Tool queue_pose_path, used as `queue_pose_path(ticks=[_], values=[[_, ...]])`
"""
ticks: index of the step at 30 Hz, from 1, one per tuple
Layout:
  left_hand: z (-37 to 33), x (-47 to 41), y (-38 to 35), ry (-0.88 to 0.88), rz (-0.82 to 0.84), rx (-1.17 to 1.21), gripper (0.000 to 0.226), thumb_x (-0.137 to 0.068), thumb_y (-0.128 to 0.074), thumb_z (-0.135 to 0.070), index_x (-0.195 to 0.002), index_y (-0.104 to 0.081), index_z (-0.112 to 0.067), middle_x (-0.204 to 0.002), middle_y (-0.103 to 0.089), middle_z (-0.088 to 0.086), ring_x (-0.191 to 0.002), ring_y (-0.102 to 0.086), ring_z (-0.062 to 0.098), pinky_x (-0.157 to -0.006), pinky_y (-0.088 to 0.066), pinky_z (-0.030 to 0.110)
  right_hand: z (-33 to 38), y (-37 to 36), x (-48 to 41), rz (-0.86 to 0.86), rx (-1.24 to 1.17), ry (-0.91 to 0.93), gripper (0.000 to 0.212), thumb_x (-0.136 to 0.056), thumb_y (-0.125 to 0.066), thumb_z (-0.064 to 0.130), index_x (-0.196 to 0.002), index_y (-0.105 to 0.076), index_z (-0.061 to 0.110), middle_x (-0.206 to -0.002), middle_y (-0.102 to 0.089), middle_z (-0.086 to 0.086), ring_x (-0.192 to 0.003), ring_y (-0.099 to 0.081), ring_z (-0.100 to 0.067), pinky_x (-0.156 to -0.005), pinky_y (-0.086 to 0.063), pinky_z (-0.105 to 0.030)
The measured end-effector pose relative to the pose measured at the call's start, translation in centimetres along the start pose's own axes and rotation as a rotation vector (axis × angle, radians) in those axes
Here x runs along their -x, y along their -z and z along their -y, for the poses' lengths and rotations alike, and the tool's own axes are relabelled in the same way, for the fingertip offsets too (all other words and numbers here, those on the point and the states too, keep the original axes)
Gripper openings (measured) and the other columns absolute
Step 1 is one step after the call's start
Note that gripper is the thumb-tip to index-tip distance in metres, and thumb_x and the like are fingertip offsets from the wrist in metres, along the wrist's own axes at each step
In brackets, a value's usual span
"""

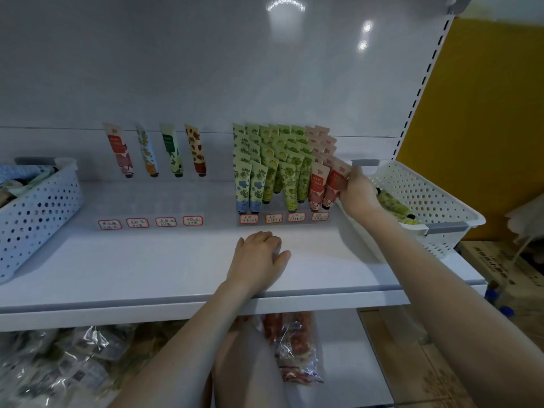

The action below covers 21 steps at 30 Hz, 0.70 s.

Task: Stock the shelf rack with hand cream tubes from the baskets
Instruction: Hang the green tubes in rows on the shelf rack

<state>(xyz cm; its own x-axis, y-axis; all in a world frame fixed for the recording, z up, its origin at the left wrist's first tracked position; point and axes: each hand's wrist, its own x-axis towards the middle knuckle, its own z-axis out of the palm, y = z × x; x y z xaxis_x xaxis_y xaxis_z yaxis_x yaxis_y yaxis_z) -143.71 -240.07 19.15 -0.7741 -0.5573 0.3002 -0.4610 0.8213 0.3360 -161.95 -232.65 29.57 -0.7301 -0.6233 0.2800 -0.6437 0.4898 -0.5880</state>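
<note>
Now at the shelf [147,269]: the left basket [38,207] sits at the far left end, and beside it four single tubes [153,150] lean on the back panel above handwritten price labels [150,222]. The left hand [259,257] rests palm down on the shelf board, fingers relaxed and holding nothing. Behind it stand packed rows of tubes [273,166]. The right hand [357,189] grips a red tube [332,187] at the rows' right end, just beside the right basket [426,195], where green tubes [394,204] lie.

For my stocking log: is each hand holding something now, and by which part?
The right hand pinches the red tube by its upper right edge. The left hand rests on the shelf, holding nothing.
</note>
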Motion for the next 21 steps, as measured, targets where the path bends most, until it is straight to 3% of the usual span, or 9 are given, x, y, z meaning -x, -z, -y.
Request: queue_pose_path(ticks=[6, 21], values=[[0.1, -0.1, 0.0, -0.002, -0.003, 0.004, 0.033, -0.092, -0.043, -0.041, -0.096, -0.061, -0.014, -0.097, -0.057, -0.003, -0.097, -0.050, 0.018, -0.083, -0.037, 0.033, -0.1, -0.5, -0.6, 0.054, 0.028, -0.011, 0.023, -0.097, -0.037, 0.005, -0.115, -0.040, -0.009, -0.114, -0.056, -0.026, -0.101, -0.055, -0.037, -0.068, -0.032, -0.029], [0.0, 0.0, 0.0, 0.005, -0.008, 0.009, 0.031, -0.092, -0.043, -0.040, -0.095, -0.060, -0.014, -0.096, -0.057, -0.003, -0.095, -0.050, 0.018, -0.084, -0.037, 0.034, -0.3, -1.1, -1.0, 0.062, 0.057, 0.008, 0.024, -0.097, -0.034, 0.005, -0.116, -0.041, -0.009, -0.114, -0.056, -0.027, -0.102, -0.056, -0.039, -0.071, -0.037, -0.031]])
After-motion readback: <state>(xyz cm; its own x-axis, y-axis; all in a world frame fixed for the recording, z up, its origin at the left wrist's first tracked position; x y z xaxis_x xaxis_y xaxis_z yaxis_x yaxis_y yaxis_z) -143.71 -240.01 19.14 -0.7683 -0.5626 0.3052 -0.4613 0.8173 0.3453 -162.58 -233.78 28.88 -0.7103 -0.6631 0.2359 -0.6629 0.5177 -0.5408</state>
